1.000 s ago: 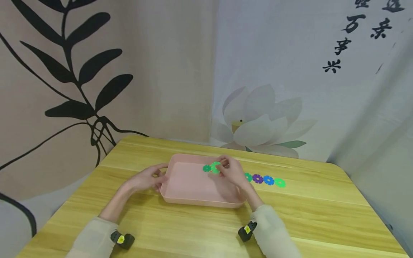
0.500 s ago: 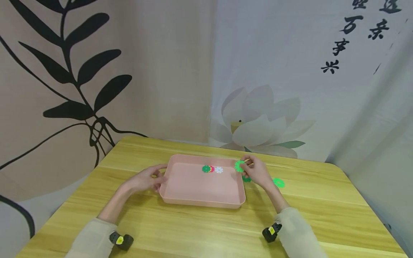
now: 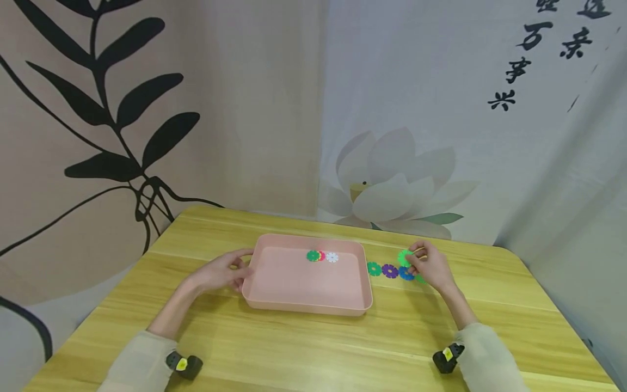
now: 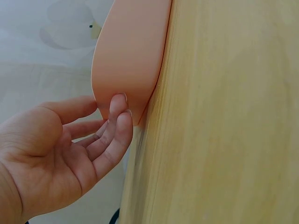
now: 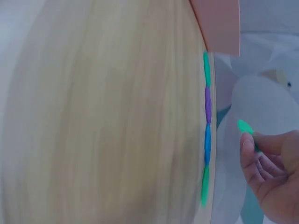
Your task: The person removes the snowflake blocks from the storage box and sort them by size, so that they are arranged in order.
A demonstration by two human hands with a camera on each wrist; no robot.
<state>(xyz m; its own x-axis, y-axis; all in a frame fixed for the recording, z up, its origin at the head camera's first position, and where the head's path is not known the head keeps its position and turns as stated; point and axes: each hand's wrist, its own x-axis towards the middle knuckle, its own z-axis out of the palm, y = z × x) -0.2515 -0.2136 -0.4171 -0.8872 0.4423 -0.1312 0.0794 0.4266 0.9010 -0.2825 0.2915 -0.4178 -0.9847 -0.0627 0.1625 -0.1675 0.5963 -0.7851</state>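
My right hand (image 3: 434,267) pinches a light green notched disc (image 3: 404,257) between thumb and fingers. In the right wrist view the disc (image 5: 245,126) is raised off the table. Below it lies a linked row of flat discs: a green disc (image 3: 374,269), a purple disc (image 3: 389,271), a blue disc (image 3: 405,274) and a light green disc (image 3: 420,279) partly hidden by the hand. My left hand (image 3: 220,271) holds the left end of a pink tray (image 3: 303,288), thumb at the rim and fingers against the outer wall (image 4: 131,60).
Inside the tray, toward its far side, are a dark green disc (image 3: 312,256), a red-pink disc (image 3: 321,256) partly overlapped by it, and a white disc (image 3: 332,257). The wooden table (image 3: 284,348) reaches back to a printed curtain (image 3: 264,109).
My right hand has carried the light green disc out of the tray, rightward over the rim to above the row. The white disc has come into view. My left hand stays at the tray.
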